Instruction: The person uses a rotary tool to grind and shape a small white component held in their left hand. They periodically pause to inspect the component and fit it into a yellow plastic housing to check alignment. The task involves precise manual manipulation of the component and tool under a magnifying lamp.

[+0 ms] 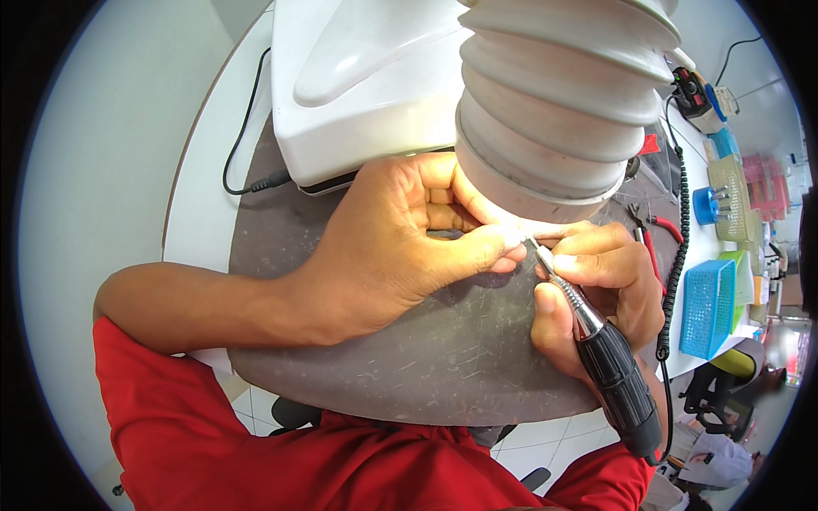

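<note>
My left hand (pixel 400 238) is closed in a pinch under the rim of a white ribbed extraction hose (pixel 554 111); whatever it holds at its fingertips is too small to make out. My right hand (pixel 622 281) grips a black and silver rotary handpiece (pixel 613 392), its thin tip touching or very close to my left fingertips. The handpiece's coiled black cord runs up along the right of a worn grey mat (pixel 366 366). Pliers with red handles (pixel 663 230) lie just beyond my right hand.
A white machine (pixel 358 111) with a black cable sits at the back left. Along the right stand a blue basket (pixel 707 307), a cream basket (pixel 731 196), pink containers (pixel 765 187) and a blue holder (pixel 705 205). Someone in white clothing (pixel 716 460) is at lower right.
</note>
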